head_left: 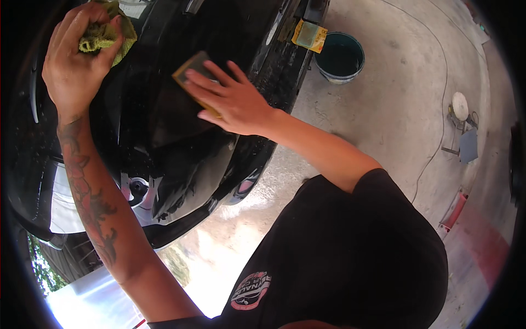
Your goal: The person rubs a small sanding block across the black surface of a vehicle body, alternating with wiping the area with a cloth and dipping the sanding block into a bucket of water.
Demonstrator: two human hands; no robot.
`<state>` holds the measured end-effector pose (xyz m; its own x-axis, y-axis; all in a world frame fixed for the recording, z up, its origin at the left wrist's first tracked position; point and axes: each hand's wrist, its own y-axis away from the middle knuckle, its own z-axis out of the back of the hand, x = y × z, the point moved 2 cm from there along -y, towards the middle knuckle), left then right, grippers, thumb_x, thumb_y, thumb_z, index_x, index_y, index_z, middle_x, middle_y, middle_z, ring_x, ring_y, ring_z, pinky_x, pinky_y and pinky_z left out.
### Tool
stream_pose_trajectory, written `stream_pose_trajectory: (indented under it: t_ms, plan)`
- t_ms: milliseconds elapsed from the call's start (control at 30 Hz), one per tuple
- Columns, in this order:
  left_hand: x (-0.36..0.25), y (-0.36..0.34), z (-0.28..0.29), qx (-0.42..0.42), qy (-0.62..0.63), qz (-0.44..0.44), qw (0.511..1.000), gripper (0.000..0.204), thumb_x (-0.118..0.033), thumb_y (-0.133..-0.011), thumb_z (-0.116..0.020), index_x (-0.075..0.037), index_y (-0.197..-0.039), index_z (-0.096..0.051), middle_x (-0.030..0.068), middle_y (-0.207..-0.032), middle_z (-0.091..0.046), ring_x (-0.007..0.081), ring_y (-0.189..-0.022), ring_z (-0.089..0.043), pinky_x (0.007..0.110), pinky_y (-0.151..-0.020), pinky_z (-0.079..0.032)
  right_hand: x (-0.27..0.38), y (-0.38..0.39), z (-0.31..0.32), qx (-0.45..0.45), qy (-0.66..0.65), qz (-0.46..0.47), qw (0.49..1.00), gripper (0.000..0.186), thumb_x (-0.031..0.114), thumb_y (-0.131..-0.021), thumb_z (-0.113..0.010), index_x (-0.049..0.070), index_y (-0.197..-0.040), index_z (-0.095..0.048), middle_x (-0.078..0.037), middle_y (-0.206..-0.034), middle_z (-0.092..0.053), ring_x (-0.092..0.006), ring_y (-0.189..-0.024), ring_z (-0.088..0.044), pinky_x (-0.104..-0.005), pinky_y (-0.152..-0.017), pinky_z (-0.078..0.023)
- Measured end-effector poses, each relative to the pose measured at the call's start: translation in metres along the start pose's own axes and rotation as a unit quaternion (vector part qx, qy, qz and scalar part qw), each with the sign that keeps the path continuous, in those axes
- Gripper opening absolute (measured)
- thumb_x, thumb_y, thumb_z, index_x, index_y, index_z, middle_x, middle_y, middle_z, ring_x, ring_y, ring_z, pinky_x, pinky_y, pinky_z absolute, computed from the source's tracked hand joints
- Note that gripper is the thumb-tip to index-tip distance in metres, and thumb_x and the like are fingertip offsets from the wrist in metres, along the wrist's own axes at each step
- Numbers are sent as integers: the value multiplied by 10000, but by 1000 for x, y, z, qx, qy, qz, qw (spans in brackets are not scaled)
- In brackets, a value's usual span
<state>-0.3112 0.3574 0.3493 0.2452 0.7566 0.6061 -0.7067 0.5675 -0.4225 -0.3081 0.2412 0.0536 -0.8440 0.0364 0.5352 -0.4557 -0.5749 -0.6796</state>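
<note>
My left hand (79, 60) is closed around a bunched yellow-green cloth (126, 41) at the upper left, above the black car body. The fingers of my right hand (233, 101) are spread over a piece of sandpaper (183, 68) with a dark face and yellowish edges. It lies against the glossy black car panel (175, 129), its middle hidden under the fingers. Slight blur shows on this hand and the sheet. Light spots, perhaps drops or dust, dot the panel around both hands.
On the car's edge rests a yellow sheet with a greenish block (308, 35). Beside it on the concrete floor (383, 109) stands a dark bucket (339, 57) with liquid. A cable (445, 82) runs across the floor. Farther right are a stand with a white round pad (460, 106) and a red object (455, 212).
</note>
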Motion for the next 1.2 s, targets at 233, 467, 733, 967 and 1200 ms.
stream_pose_trajectory:
  t_ms: [233,467,733,967,1200]
  plan:
    - [1,1,0,16,0,10,1000,235,-79,-788,-835,-35,-968,-691,63,-1074,-714,236,-979,-704,328,-857,-558,5,11,0,10,14,20,1000,615,420,-973,-631,162,-1503,-457,-14,-1625,-340,-332,-1481,-331,-622,-1164,-287]
    - [1,4,7,29,-18,23,999,254,-81,-781,-840,-39,-981,-691,59,-1084,-710,233,-991,-703,329,-856,-554,26,-45,10,-79,20,-94,992,638,406,-980,-593,93,-1505,-411,-102,-1621,-330,-399,-1458,-355,-645,-1116,-340]
    - [0,-2,-7,11,16,12,1000,255,-73,-777,-834,-45,-985,-691,57,-1088,-710,234,-996,-701,333,-868,-556,31,-42,12,-57,-28,-142,988,639,429,-1025,-502,65,-1533,-366,-162,-1631,-293,-439,-1472,-313,-644,-1131,-318]
    - [-6,-2,-5,-2,17,29,999,228,-117,-754,-832,-79,-928,-689,-14,-1002,-711,205,-897,-685,308,-791,-545,45,-26,2,-57,-38,-166,984,647,424,-1036,-476,62,-1551,-326,-154,-1643,-271,-424,-1487,-294,-646,-1135,-311]
    - [-8,0,16,-11,0,19,1000,237,-115,-747,-832,-76,-933,-691,-5,-1001,-710,209,-898,-684,311,-797,-547,-14,-82,17,-138,-57,-179,972,684,454,-1013,-510,62,-1544,-328,-134,-1640,-277,-406,-1496,-267,-662,-1149,-269]
